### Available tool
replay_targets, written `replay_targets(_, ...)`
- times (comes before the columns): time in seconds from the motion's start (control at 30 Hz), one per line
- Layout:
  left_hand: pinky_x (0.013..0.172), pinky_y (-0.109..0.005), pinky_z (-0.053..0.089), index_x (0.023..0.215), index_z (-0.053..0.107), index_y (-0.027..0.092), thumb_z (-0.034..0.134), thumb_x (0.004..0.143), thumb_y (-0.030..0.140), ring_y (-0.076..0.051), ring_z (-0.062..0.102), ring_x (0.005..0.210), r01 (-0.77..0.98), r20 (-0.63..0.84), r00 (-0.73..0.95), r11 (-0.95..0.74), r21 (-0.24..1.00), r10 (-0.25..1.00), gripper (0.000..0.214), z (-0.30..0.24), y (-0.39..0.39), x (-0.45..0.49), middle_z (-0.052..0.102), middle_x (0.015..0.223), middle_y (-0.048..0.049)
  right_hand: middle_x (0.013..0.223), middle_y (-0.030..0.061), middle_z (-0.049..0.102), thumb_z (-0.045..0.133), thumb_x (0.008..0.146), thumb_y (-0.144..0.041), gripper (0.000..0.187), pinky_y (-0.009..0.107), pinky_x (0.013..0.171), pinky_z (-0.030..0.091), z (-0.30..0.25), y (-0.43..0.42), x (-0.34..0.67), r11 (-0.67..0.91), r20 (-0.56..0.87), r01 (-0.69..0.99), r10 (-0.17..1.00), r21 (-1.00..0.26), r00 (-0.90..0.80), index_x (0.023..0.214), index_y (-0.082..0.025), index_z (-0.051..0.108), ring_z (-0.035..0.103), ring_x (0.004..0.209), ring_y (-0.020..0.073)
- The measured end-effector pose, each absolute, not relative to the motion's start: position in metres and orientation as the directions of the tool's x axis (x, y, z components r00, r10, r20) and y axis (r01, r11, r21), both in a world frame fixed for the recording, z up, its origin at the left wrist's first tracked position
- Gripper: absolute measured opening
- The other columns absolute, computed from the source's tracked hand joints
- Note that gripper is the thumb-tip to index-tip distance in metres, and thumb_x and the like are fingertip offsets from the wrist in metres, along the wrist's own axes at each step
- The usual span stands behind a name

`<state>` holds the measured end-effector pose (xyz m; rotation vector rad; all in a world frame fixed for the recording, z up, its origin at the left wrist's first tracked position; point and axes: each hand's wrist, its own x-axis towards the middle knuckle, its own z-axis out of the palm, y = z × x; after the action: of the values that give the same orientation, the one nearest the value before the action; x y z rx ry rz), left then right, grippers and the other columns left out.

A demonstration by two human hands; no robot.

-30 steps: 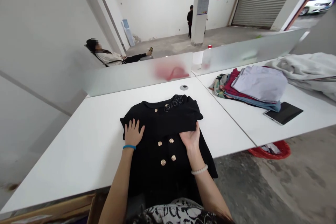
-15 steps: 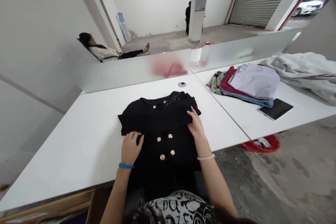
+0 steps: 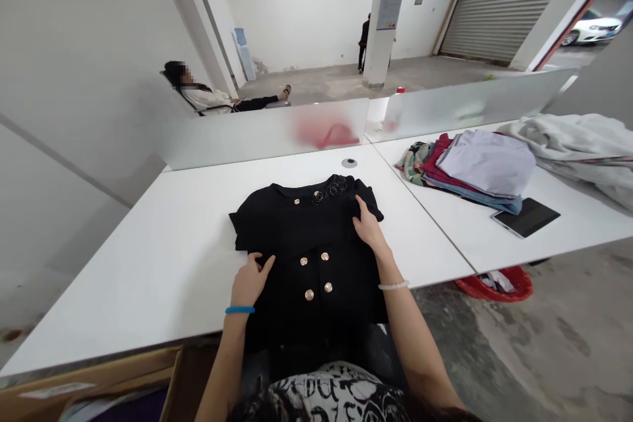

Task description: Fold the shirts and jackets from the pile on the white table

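Note:
A black short-sleeved top with gold buttons and dark flower trim at the neckline lies spread on the white table, its neck facing away from me. My left hand rests at the top's left side, just below the sleeve, with thumb and fingers apart on the cloth. At the right sleeve, my right hand touches the fabric, its index finger stretched out and the thumb apart. The lower end of the top reaches the table edge near my body.
To the right are a stack of folded clothes, a black-screened tablet and a heap of pale cloth. Frosted dividers line the back. Below stand a red-lined bin and a cardboard box. A person reclines beyond.
The whole view has shifted slightly. My left fingers have moved a little on the top's side, and my right hand has shifted slightly at the sleeve. The top lies nearly the same.

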<state>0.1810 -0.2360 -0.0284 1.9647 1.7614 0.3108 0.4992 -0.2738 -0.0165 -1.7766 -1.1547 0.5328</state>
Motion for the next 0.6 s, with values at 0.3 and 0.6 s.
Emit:
replay_targets(0.3,0.064,-0.028,0.055,0.122,0.058,0.019,0.044,0.084,0.033,-0.012,0.058,0.068,0.607,-0.014,0.189,-0.106,0.788,0.982,0.043,-0.047,-0.234,0.19,0.053,0.095,-0.0054,0.151,-0.0025,0.029,0.042,0.086,-0.019,0.066,0.043,0.114,0.025,0.073,-0.281,0.431,0.372,0.458,0.283,0.808,-0.884,0.371,0.148,-0.031,0.02,0.032,0.136,0.0192)
replay_targets(0.6,0.083,-0.034,0.054,0.107,0.067,0.015,0.05,0.081,0.032,-0.02,0.064,0.093,0.629,0.139,0.19,-0.229,0.743,0.972,0.035,-0.051,-0.222,0.216,0.053,0.125,-0.0138,0.153,-0.0039,0.024,0.042,0.09,-0.019,0.066,0.042,0.117,0.02,0.096,-0.284,0.358,0.507,0.516,0.107,0.814,-0.855,0.267,0.149,-0.031,0.014,0.029,0.137,0.0177)
